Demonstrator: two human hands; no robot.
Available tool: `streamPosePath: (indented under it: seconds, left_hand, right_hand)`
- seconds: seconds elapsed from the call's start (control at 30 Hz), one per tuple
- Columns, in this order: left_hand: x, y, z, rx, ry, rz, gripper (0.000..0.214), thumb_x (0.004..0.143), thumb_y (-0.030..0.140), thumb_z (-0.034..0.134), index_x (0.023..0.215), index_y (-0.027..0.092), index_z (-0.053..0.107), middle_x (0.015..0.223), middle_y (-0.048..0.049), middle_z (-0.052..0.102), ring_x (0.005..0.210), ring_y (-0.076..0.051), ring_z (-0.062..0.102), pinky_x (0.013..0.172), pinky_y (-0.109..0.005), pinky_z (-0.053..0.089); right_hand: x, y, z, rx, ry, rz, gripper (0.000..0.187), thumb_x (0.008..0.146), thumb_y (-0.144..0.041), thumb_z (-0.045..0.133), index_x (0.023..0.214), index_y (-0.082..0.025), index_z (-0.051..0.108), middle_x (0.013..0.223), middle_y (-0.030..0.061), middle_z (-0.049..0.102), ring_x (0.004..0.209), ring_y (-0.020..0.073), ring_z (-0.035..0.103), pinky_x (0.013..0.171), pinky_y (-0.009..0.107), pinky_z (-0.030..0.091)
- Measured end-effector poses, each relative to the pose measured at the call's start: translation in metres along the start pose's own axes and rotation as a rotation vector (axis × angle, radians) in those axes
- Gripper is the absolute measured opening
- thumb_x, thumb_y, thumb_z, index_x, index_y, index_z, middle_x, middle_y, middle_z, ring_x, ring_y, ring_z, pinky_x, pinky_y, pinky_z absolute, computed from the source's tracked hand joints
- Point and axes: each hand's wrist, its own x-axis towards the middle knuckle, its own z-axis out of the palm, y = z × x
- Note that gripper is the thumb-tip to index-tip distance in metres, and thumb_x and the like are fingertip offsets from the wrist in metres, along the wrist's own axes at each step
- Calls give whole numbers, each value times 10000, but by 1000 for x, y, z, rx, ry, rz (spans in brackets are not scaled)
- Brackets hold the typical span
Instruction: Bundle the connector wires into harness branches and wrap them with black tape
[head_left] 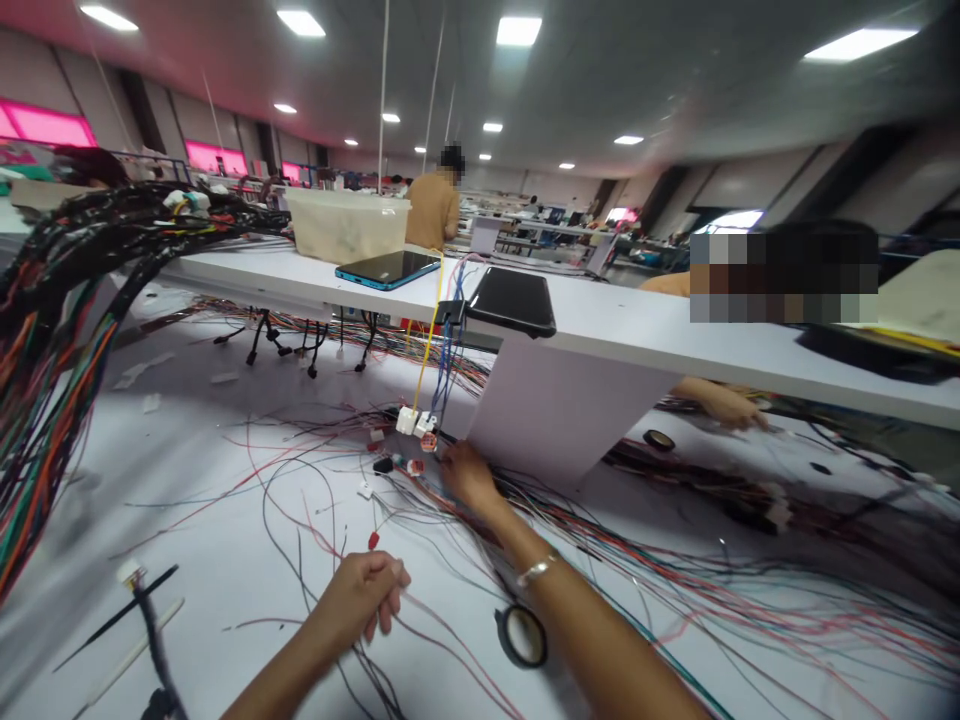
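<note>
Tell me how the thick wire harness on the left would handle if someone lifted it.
The wire harness would probably feel fairly heavy, since many wires are bunched together. It looks semi-stiff where black tape binds it, as that stretch holds an arc. The loose coloured ends fanning below would likely flop and snag.

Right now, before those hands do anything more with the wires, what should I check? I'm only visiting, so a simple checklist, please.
1. Left hand on the wires: cannot tell; the fingers are curled, and any grip is hard to see.
2. Right hand near the white connectors: ok; it is right beside them.
3. Loose coloured wires: not ok; they cross one another across the bench.
4. Roll of tape: ok; it lies by the right forearm, not on the hand.
5. Co-worker's hand: ok; it is well apart, beyond the white table support.
</note>
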Motion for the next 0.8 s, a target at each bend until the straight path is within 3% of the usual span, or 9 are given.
streamPosePath:
  seconds: [0.13, 0.33, 0.43, 0.57, 0.7, 0.8]
  left_hand:
    - [-1, 1, -4, -61, 40, 8, 492, 726, 599, 543, 728, 111, 604, 509, 12, 538, 364, -83, 465, 324, -185, 277]
    - [-4, 6, -2, -108, 36, 14, 506, 717, 614, 573, 734, 111, 624, 520, -2, 551, 373, -88, 474, 328, -186, 281]
    - [-18, 23, 6, -167, 4, 70, 462, 716, 564, 628, 812, 112, 632, 555, -5, 557, 398, -84, 473, 345, -182, 278]
    - [-47, 60, 23, -471, -96, 202, 475, 725, 506, 671, 1067, 199, 552, 646, 31, 536, 387, -46, 382, 355, -174, 240]
    - [-63, 82, 32, -666, 13, 124, 296, 751, 426, 683, 724, 168, 542, 530, 57, 431, 411, -41, 332, 387, -164, 281]
    - [-66, 78, 31, -743, 125, 76, 277, 683, 353, 764, 729, 161, 571, 609, 30, 531, 468, -54, 423, 416, -157, 351]
  right_hand:
    - [-8, -8, -46, 158, -156, -40, 331, 951, -371, 350, 860, -140, 568, 689, 18, 584, 572, 124, 533, 553, 251, 437]
    - [-59, -40, -109, 365, -422, -171, 384, 887, -532, 417, 853, -169, 537, 568, -62, 394, 475, 77, 317, 441, 195, 267]
    - [-86, -63, -123, 379, -512, -285, 367, 905, -479, 426, 774, -158, 547, 583, -56, 356, 509, 79, 286, 473, 204, 259]
    - [-113, -88, -133, 247, -466, -423, 300, 935, -354, 416, 789, -149, 578, 636, -39, 420, 588, 90, 358, 573, 212, 314]
    - [-128, -85, -136, 247, -594, -433, 261, 916, -331, 465, 811, -142, 612, 640, -40, 450, 602, 91, 398, 572, 196, 333]
    - [-130, -54, -132, 276, -668, -406, 228, 873, -344, 539, 888, -140, 640, 748, -12, 556, 692, 108, 483, 641, 196, 389]
